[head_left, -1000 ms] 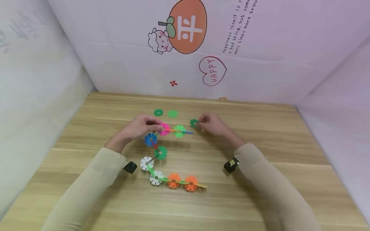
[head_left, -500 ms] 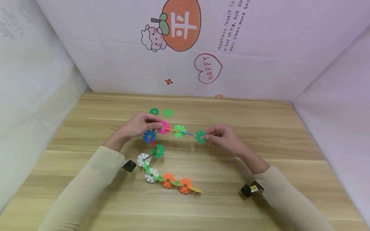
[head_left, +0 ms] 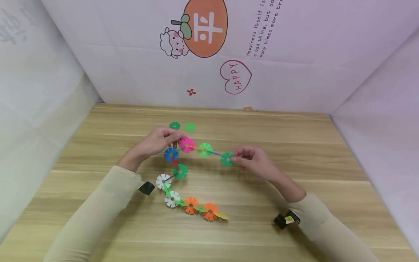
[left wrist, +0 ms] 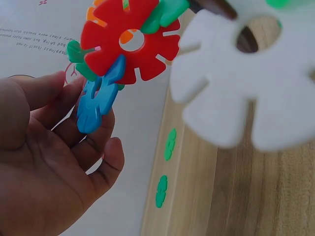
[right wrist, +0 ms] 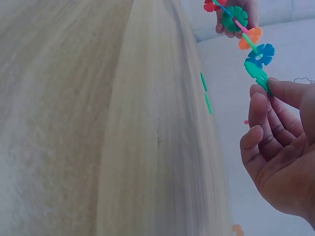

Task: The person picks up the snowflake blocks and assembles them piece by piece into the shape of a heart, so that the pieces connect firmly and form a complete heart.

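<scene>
A curved chain of slotted plastic snowflake discs is held up over the wooden table. At the pink disc (head_left: 187,145) near its upper bend, my left hand (head_left: 157,145) pinches the chain. My right hand (head_left: 256,162) pinches a green disc (head_left: 227,159) by thumb and fingertips, its edge at the blue disc (right wrist: 263,55) ending the chain. Between my hands lies a light green disc (head_left: 205,149). In the left wrist view a red disc (left wrist: 129,42) and a blue disc (left wrist: 98,101) overlap my fingers. The chain's lower run has white discs (head_left: 163,181), orange discs (head_left: 191,205) and a yellow end disc (head_left: 221,216).
Two loose green discs, one dark (head_left: 175,125) and one light (head_left: 190,127), lie on the table (head_left: 294,138) beyond my left hand. White printed sheets (head_left: 281,80) wall the back and sides. Each wrist wears a small black camera (head_left: 280,221).
My right hand has carried its green disc toward me and slightly right, turning it to face up, to the chain's blue end. My left hand has stayed at the pink disc.
</scene>
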The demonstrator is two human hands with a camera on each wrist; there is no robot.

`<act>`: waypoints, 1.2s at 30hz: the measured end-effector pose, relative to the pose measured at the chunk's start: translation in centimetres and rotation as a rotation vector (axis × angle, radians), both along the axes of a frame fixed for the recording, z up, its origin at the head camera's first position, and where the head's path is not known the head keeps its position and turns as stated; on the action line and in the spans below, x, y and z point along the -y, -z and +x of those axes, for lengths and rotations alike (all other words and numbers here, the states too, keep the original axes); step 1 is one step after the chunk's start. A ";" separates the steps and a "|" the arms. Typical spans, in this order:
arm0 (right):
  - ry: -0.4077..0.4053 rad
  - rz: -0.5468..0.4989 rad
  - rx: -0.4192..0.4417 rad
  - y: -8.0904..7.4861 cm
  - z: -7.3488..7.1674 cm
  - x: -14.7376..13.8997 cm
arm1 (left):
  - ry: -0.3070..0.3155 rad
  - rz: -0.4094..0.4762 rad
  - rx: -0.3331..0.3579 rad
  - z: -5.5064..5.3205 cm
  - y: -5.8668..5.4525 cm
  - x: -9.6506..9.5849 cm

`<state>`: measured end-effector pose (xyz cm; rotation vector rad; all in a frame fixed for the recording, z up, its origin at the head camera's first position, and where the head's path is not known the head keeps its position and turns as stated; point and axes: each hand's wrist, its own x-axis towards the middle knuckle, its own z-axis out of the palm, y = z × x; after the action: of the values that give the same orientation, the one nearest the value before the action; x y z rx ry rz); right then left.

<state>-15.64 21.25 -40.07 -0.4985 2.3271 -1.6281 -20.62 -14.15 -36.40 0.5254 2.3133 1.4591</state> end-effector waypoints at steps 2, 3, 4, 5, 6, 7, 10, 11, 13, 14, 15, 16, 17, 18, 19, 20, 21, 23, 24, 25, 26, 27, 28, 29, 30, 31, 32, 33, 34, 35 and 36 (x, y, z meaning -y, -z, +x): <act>-0.001 -0.005 -0.008 0.2 -0.1 0.0 | 0.000 0.006 0.005 0.0 0.0 0.1; -0.001 -0.009 -0.009 0.2 -0.1 0.0 | -0.004 0.005 0.009 0.1 0.1 0.1; 0.001 -0.013 -0.009 0.3 -0.1 0.0 | -0.009 0.002 0.011 0.1 0.1 0.1; 0.002 -0.015 -0.007 0.3 -0.2 0.1 | -0.014 0.000 0.017 0.1 0.1 0.1; 0.005 -0.016 -0.004 0.3 -0.2 0.1 | -0.016 -0.002 0.021 0.1 0.2 0.2; 0.011 -0.017 0.003 0.4 -0.2 0.1 | -0.017 -0.006 0.023 0.1 0.2 0.2; 0.019 -0.017 0.024 0.3 -0.2 0.2 | -0.015 -0.003 0.027 0.1 0.3 0.2; 0.019 -0.017 0.030 0.2 -0.2 0.3 | -0.014 0.000 0.026 0.1 0.3 0.1; 0.016 -0.022 0.038 0.2 -0.2 0.4 | -0.017 0.000 0.022 0.2 0.3 0.1; 0.012 -0.023 0.038 0.2 -0.2 0.4 | -0.020 0.001 0.022 0.2 0.3 0.1; 0.009 -0.025 0.039 0.1 -0.2 0.5 | -0.025 0.001 0.024 0.2 0.2 0.0; 0.007 -0.026 0.038 0.1 -0.3 0.5 | -0.026 0.003 0.024 0.2 0.2 0.0; 0.006 -0.027 0.039 0.1 -0.3 0.5 | -0.027 0.002 0.026 0.2 0.2 0.0; 0.006 -0.028 0.039 0.1 -0.3 0.6 | -0.027 0.004 0.028 0.2 0.2 0.0; 0.007 -0.028 0.039 0.1 -0.3 0.6 | -0.027 0.007 0.030 0.2 0.2 0.0; 0.008 -0.029 0.039 0.1 -0.3 0.6 | -0.028 0.008 0.030 0.2 0.2 0.0; 0.007 -0.032 0.040 0.1 -0.3 0.6 | -0.028 0.013 0.032 0.2 0.2 0.0; 0.004 -0.036 0.039 0.0 -0.3 0.6 | -0.030 0.017 0.032 0.2 0.2 0.0; 0.003 -0.036 0.039 0.0 -0.3 0.6 | -0.030 0.020 0.034 0.3 0.1 0.0; 0.001 -0.036 0.035 0.0 -0.3 0.6 | -0.030 0.022 0.034 0.3 0.1 -0.1; -0.002 -0.035 0.029 -0.1 -0.3 0.6 | -0.030 0.021 0.034 0.3 0.1 -0.1; -0.004 -0.034 0.025 -0.1 -0.3 0.6 | -0.030 0.021 0.035 0.3 0.1 -0.1; -0.006 -0.034 0.020 -0.1 -0.3 0.6 | -0.030 0.019 0.035 0.3 0.0 -0.1; -0.007 -0.032 0.014 -0.2 -0.4 0.6 | -0.030 0.016 0.034 0.4 0.0 -0.2; -0.008 -0.030 0.010 -0.2 -0.4 0.6 | -0.029 0.016 0.033 0.3 0.0 -0.2; -0.009 -0.029 0.004 -0.2 -0.4 0.7 | -0.028 0.014 0.030 0.3 0.0 -0.2; -0.009 -0.027 0.002 -0.3 -0.4 0.7 | -0.027 0.011 0.026 0.3 0.0 -0.2; -0.009 -0.026 0.001 -0.3 -0.4 0.7 | -0.025 0.008 0.022 0.3 0.0 -0.3; -0.009 -0.023 0.001 -0.3 -0.4 0.7 | -0.023 0.007 0.018 0.3 0.0 -0.3; -0.009 -0.019 0.002 -0.3 -0.4 0.7 | -0.022 0.005 0.014 0.3 0.0 -0.3; -0.010 -0.018 0.004 -0.3 -0.4 0.7 | -0.021 0.006 0.012 0.3 0.0 -0.3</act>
<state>-16.02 20.53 -39.79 -0.5096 2.3049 -1.6450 -20.30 -13.82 -36.44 0.4944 2.3130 1.4748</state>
